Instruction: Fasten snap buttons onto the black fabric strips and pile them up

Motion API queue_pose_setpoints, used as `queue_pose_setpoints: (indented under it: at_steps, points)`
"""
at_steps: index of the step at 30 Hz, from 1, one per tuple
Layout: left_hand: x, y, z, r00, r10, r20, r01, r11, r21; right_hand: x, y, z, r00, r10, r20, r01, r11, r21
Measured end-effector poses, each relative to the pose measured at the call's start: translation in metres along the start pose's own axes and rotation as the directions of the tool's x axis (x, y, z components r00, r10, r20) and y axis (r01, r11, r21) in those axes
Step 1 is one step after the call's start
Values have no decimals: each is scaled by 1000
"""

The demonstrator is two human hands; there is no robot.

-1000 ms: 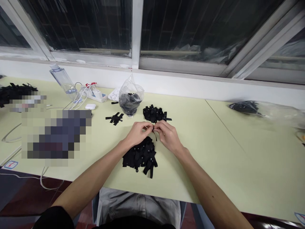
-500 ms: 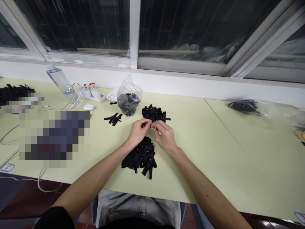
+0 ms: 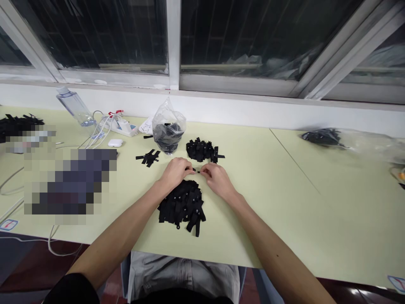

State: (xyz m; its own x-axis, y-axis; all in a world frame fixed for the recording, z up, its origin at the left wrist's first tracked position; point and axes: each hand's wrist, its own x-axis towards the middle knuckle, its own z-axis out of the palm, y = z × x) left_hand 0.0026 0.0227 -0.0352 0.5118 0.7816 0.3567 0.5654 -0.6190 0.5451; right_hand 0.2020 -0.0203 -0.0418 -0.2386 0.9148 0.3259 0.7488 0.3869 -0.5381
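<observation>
My left hand (image 3: pixel 177 172) is closed in a pinch on a small black piece (image 3: pixel 190 169), its shape mostly hidden by the fingers. Just to its right, my right hand (image 3: pixel 215 177) pinches another small black piece (image 3: pixel 198 172). A narrow gap separates the two sets of fingertips. Below them lies a large pile of short black fabric strips (image 3: pixel 185 204) with small light marks and a ring at the front edge. Beyond the hands sits a smaller pile of similar strips (image 3: pixel 202 150).
A few loose black strips (image 3: pixel 148 157) lie left of a clear plastic bag (image 3: pixel 168 131) holding dark pieces. Further left are a white earphone case (image 3: pixel 115 143), a power strip (image 3: pixel 123 126) with cables and a water bottle (image 3: pixel 76 107). Another bag (image 3: pixel 357 145) lies far right.
My hands were touching at the fingertips and have drawn apart, the left one moving leftward. Black pieces now show at the fingertips. The view has shifted slightly.
</observation>
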Motion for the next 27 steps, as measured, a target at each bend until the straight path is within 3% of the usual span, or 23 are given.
queue_pose_setpoints:
  at_steps: [7,13,22,27]
  points:
    - [-4,-6,-18,994,88,70,-83,993,-82,-1,2,3,998,15,-60,-14,1000,14]
    - [-9,-20,-24,1000,6,29,-4,996,-85,1,-1,10,998,-68,-17,69,997,26]
    - [-12,-28,-31,995,26,101,-19,997,-75,3,2,11,999,-30,-12,29,999,-28]
    - [-12,-25,-31,999,-36,27,39,989,-146,1,-1,6,996,37,-77,-32,998,55]
